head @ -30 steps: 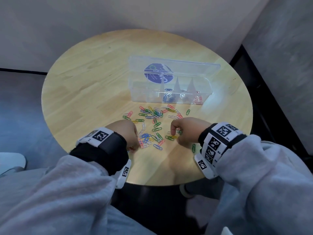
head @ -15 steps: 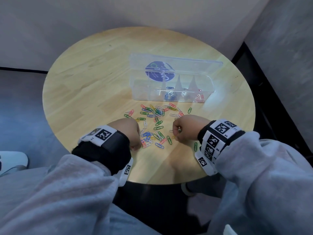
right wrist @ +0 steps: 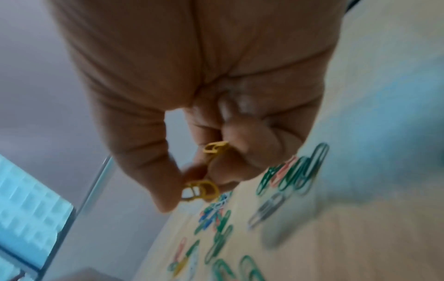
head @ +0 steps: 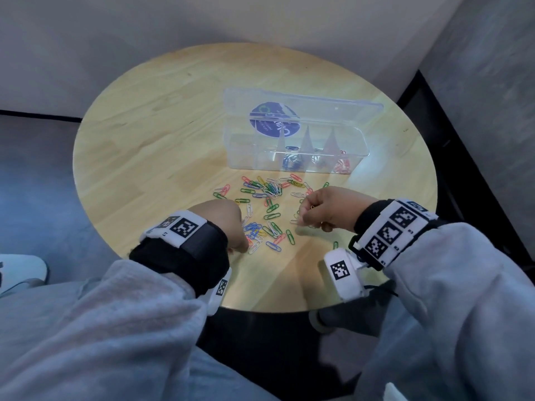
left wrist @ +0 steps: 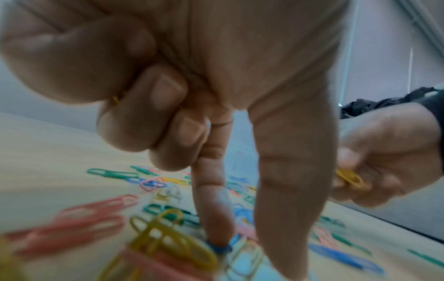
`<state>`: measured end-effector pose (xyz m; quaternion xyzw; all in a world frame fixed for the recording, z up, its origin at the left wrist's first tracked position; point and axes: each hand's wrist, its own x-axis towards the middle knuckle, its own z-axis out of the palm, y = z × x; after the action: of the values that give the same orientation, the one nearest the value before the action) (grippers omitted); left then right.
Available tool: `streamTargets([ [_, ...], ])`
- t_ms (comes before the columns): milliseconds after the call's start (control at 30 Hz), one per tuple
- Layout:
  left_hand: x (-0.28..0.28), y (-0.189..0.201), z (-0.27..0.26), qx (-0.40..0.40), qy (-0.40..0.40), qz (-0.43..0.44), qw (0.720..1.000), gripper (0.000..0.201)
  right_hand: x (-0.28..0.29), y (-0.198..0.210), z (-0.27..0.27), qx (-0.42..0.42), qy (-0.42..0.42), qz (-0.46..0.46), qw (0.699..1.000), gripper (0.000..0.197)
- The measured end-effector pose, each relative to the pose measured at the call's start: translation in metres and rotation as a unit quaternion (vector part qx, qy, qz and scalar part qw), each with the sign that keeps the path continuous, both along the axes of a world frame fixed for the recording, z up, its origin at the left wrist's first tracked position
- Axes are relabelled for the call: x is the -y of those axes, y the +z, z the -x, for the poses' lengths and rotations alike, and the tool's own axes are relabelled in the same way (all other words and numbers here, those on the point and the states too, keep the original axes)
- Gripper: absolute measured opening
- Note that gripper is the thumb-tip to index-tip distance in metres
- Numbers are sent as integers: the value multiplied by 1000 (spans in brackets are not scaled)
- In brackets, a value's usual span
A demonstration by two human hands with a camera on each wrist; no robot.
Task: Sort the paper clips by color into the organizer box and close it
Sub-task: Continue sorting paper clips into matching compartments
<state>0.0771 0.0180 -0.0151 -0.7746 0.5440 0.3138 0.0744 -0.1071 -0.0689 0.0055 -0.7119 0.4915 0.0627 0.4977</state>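
Note:
Coloured paper clips (head: 270,206) lie scattered on the round wooden table (head: 162,146), in front of the clear organizer box (head: 240,151). Its lid (head: 318,111) stands open. Blue clips (head: 291,164) and red clips (head: 341,166) sit in separate compartments. My left hand (head: 237,247) is at the pile's near-left. Its index finger (left wrist: 216,218) presses on a blue clip (left wrist: 222,248), and its curled fingers hold a yellow clip (left wrist: 116,99). My right hand (head: 302,217) hovers at the pile's right and pinches yellow clips (right wrist: 201,192), also seen as yellow clips (left wrist: 349,177).
The table stands in a corner between a pale wall (head: 202,21) and a grey wall (head: 492,82). Its near edge (head: 275,309) is just under my wrists. One green clip (head: 335,245) lies apart beside my right wrist.
My right hand has lifted slightly and drifted toward the box with the yellow clips. The left hand has stayed at the near-left of the pile.

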Motion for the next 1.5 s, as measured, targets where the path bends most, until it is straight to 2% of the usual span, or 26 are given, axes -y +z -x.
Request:
streamTargets([
  [100, 1, 0, 6, 17, -6, 3, 1000, 17, 0, -6, -2, 97, -97, -91, 986, 27],
  [233, 3, -1, 9, 32, -12, 9, 999, 11, 0, -11, -5, 144, -179, -142, 963, 25],
  [433, 2, 0, 5, 39, -17, 11, 999, 5, -4, -9, -9, 158, -191, -168, 954, 22],
  [500, 1, 0, 2, 40, -19, 7, 999, 9, -6, -8, -11, 160, -192, -185, 950, 22],
  [667, -1, 1, 7, 72, -38, -3, 997, 5, -11, -10, -16, 156, -178, -193, 952, 21],
  [1000, -1, 7, 13, 50, -32, 2, 998, 8, -11, -11, -21, 139, -188, -202, 951, 21],
  [1100, -5, 9, 7, -8, -1, 6, 1000, 8, -12, -9, -22, 145, -193, -232, 942, 22],
  [1167, -5, 15, -1, -89, 41, 12, 995, 6, -14, -7, -24, 137, -183, -234, 945, 22],
  [1300, -2, 29, -23, -201, 81, 47, 975, 11, -18, -9, -31, 88, -121, -169, 974, 18],
  [1400, -3, 37, -36, -321, 146, 71, 933, 18, -18, -9, -36, -4, -2, -51, 999, 15],
  [1500, -7, 38, -42, -413, 225, 118, 875, 35, -21, -5, -41, -83, 82, 42, 992, 10],
])
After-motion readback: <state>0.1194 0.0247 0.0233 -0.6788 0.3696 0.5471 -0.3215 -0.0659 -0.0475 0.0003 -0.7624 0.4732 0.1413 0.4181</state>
